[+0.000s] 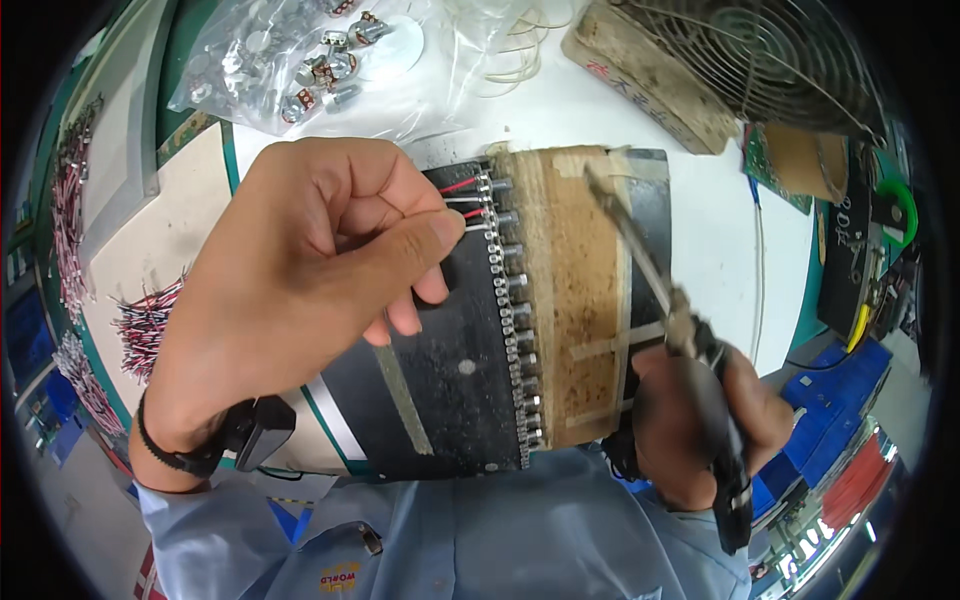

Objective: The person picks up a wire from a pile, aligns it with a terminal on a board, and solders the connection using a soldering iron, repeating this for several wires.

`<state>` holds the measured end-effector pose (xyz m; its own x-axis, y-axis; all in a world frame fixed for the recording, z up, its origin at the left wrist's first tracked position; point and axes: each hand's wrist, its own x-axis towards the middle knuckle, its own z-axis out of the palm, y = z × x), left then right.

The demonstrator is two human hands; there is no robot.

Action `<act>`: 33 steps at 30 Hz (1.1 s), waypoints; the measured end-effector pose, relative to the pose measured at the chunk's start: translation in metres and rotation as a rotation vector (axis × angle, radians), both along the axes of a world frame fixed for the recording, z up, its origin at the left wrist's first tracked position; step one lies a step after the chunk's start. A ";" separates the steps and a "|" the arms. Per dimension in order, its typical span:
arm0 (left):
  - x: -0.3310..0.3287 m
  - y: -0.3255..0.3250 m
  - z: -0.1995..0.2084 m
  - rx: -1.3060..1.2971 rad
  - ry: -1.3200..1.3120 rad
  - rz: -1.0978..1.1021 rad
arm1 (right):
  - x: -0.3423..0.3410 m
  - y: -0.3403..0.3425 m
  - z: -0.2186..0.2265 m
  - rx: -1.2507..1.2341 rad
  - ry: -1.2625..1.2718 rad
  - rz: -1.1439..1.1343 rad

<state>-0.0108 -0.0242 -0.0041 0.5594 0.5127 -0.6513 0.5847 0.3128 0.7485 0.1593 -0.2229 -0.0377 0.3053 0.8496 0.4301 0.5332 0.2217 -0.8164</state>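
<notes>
With thumb and fingertips pinched, my left hand [320,250] holds a thin red and white wire [474,214] at the terminals of a potentiometer. That part belongs to a long row of potentiometers [512,310], set along a black board [440,385]. Another red wire [459,186] reaches the terminals at the row's far end. My right hand [690,420] is closed round the handle of a soldering iron [648,262]. Its tip points far-left, above the brown, taped strip [580,290] of the board. The iron's handle is smeared by motion.
A clear plastic bag [270,70] of potentiometers lies at the back. Beside it are a worn block [650,75] and a round fan grille [770,50]. Bundles of red, white and black wires [150,325] lie left. Blue bins [840,400] stand at the right.
</notes>
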 end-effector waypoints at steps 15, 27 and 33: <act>0.007 0.009 0.003 -0.144 0.066 0.046 | -0.007 0.011 -0.006 0.031 0.070 0.109; 0.008 0.004 0.002 -0.078 0.064 0.063 | -0.005 0.014 0.006 -0.128 0.151 0.148; 0.013 -0.003 0.010 0.008 0.167 0.064 | -0.009 0.008 0.010 -0.152 0.201 0.071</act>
